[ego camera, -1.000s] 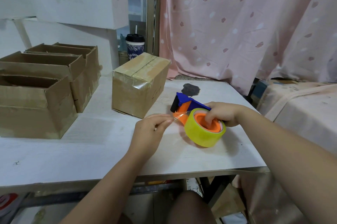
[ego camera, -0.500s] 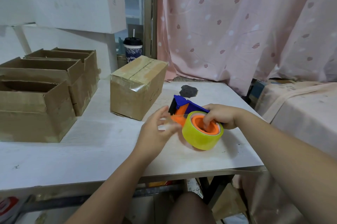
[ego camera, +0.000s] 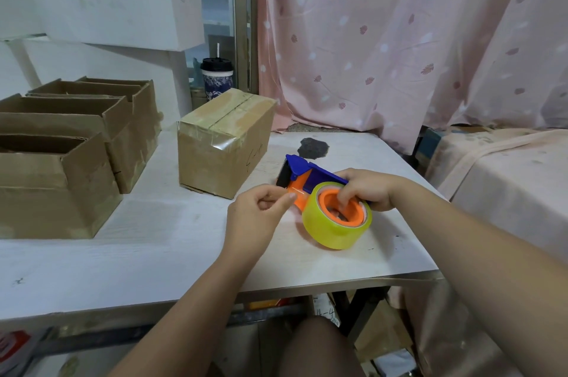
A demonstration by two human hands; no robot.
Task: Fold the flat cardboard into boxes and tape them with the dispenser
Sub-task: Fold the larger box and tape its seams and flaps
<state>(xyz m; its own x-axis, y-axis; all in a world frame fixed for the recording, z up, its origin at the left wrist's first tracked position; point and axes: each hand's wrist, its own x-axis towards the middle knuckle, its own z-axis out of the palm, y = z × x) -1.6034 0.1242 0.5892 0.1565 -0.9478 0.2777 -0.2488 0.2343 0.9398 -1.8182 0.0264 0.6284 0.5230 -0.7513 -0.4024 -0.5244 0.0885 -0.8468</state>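
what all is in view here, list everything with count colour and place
tape dispenser: one, blue and orange, table's right side
tape roll: one, yellowish, on the dispenser
taped box: one, brown cardboard, table centre
open boxes: at least three, brown cardboard, table's left
cup: one, blue-patterned with black lid, behind the taped box
table: one, white, underneath everything
curtain: one, pink, behind the table
left hand: one, pinching the tape end beside the dispenser
right hand: one, gripping the tape dispenser, fingers inside its hub

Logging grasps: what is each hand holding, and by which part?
The right hand grips the tape dispenser with fingers curled into the roll's orange core. The left hand seems to pinch the loose tape end.
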